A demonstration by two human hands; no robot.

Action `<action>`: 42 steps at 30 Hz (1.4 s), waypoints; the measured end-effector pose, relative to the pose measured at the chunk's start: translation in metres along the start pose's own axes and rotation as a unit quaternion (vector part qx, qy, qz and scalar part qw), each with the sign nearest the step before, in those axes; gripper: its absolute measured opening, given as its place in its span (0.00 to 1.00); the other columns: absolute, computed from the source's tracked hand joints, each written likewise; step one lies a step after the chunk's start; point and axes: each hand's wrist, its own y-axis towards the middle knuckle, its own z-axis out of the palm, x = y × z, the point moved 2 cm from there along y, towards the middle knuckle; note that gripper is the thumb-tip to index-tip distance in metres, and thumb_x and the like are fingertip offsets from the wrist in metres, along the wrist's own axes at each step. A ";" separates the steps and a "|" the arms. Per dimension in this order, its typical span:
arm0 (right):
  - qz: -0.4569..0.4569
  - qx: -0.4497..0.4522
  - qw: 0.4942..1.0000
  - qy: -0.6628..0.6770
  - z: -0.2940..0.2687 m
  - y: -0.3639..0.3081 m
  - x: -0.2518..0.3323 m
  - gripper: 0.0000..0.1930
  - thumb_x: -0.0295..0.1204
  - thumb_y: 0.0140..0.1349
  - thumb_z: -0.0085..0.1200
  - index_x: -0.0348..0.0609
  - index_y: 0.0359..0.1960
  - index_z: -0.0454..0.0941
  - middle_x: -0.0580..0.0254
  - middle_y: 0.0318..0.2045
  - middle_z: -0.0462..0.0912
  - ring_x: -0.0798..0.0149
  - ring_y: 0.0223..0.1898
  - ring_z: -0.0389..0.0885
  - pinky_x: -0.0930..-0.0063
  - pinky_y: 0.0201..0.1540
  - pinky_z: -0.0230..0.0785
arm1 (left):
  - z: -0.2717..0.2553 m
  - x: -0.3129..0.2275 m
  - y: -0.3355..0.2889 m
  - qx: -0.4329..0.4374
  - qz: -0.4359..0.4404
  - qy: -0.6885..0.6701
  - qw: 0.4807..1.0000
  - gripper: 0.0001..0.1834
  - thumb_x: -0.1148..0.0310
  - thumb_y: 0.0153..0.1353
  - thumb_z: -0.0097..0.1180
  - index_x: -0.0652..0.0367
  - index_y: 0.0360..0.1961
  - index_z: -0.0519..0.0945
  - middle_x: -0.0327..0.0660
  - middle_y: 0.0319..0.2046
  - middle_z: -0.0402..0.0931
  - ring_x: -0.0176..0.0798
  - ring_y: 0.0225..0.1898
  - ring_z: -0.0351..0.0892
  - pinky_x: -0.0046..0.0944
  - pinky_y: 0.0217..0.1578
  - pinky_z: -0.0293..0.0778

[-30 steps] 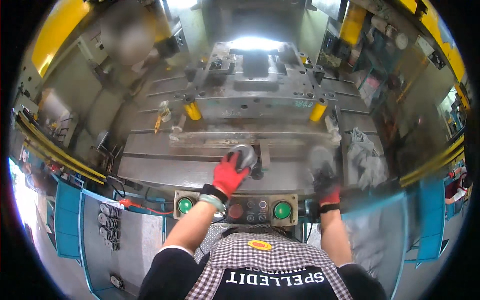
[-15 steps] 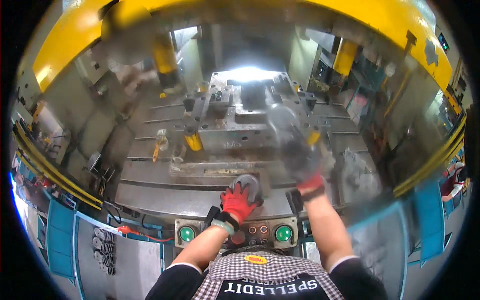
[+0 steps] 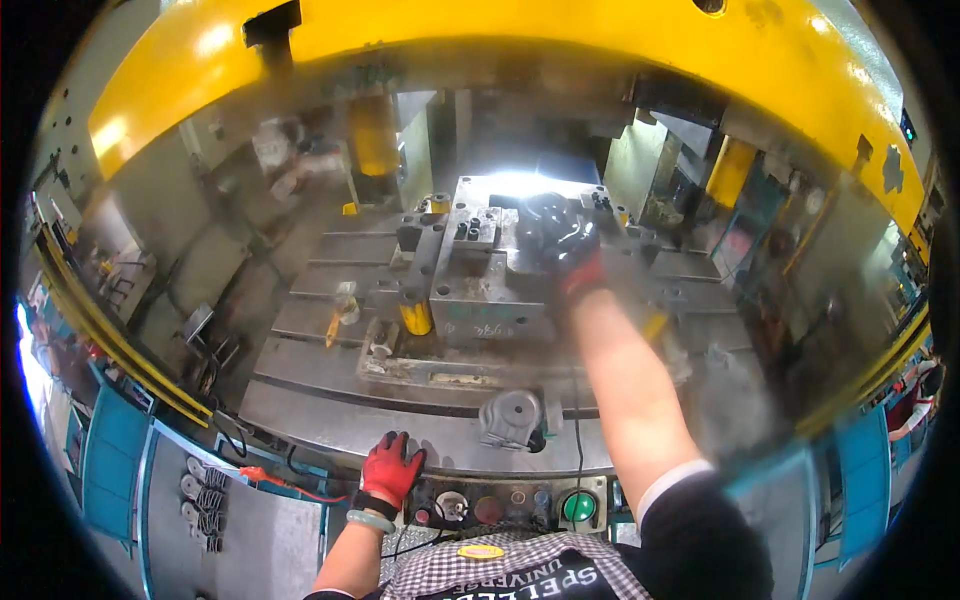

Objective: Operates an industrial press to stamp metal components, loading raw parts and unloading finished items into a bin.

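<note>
My left hand [image 3: 392, 468], in a red glove with dark fingertips, rests at the front edge of the press bed [image 3: 300, 400]. Its fingers are spread and hold nothing. To its right lies a grey stamped metal part [image 3: 511, 418] with a round, holed top. My right hand [image 3: 578, 255], in a red and black glove, reaches far forward over the steel die [image 3: 490, 285]. A shiny, dark grey curved metal part [image 3: 542, 215] is at its fingers, over the upper face of the die. Motion blurs the right fingers and partly hides their grip.
A yellow press beam [image 3: 480, 25] arches overhead. Below the bed's front edge is a control panel with a green button [image 3: 579, 507]. A yellow-handled brush [image 3: 333, 325] lies left of the die. Several metal parts [image 3: 205, 500] are stacked on the lower left surface.
My left hand has let go of the metal part on the bed and moved left to the edge. My right hand has carried its part forward over the die.
</note>
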 end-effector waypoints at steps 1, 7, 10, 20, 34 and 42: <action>0.016 0.010 1.000 0.021 0.001 -0.002 -0.001 0.27 0.54 0.62 0.33 0.48 0.52 0.69 0.58 0.52 0.73 0.55 0.52 0.70 0.53 0.55 0.61 | 0.001 0.001 -0.001 0.002 -0.002 -0.008 1.000 0.30 0.47 0.52 0.52 0.56 0.52 0.71 0.52 0.53 0.68 0.57 0.51 0.68 0.49 0.51 0.66; 0.079 0.117 0.990 -0.022 -0.014 -0.073 0.001 0.34 0.59 0.59 0.38 0.46 0.59 0.62 0.58 0.57 0.68 0.54 0.57 0.65 0.55 0.60 0.56 | 0.005 -0.005 -0.001 -0.003 0.015 -0.069 0.997 0.28 0.49 0.53 0.52 0.56 0.50 0.73 0.53 0.50 0.70 0.56 0.49 0.70 0.48 0.49 0.68; 0.124 0.173 0.976 -0.047 -0.043 -0.150 0.008 0.36 0.58 0.59 0.40 0.42 0.59 0.61 0.57 0.57 0.68 0.58 0.58 0.65 0.59 0.63 0.53 | 0.005 0.009 -0.009 0.057 -0.034 -0.096 0.993 0.25 0.49 0.55 0.50 0.56 0.48 0.74 0.53 0.46 0.73 0.55 0.46 0.73 0.48 0.46 0.69; 0.215 0.231 0.349 -0.883 -0.266 -0.418 -0.013 0.30 0.53 0.60 0.39 0.44 0.56 0.65 0.45 0.59 0.62 0.50 0.55 0.69 0.62 0.55 0.63 | 0.067 0.055 -0.077 0.294 -0.091 0.125 0.943 0.50 0.33 0.51 0.42 0.66 0.63 0.53 0.58 0.64 0.48 0.55 0.64 0.53 0.47 0.60 0.57; 0.319 0.194 0.297 -0.879 -0.279 -0.421 -0.013 0.31 0.57 0.59 0.35 0.52 0.59 0.63 0.54 0.64 0.55 0.51 0.59 0.64 0.58 0.57 0.61 | 0.096 0.108 -0.089 0.222 -0.110 0.012 0.969 0.36 0.46 0.55 0.44 0.56 0.61 0.61 0.53 0.63 0.53 0.54 0.61 0.59 0.44 0.59 0.58; 0.275 0.230 0.289 -0.888 -0.295 -0.424 -0.011 0.36 0.61 0.58 0.32 0.52 0.60 0.60 0.54 0.63 0.56 0.52 0.58 0.65 0.56 0.52 0.66 | 0.094 0.104 -0.085 0.234 -0.118 0.051 0.964 0.37 0.42 0.56 0.40 0.56 0.61 0.61 0.51 0.63 0.52 0.54 0.60 0.60 0.44 0.59 0.58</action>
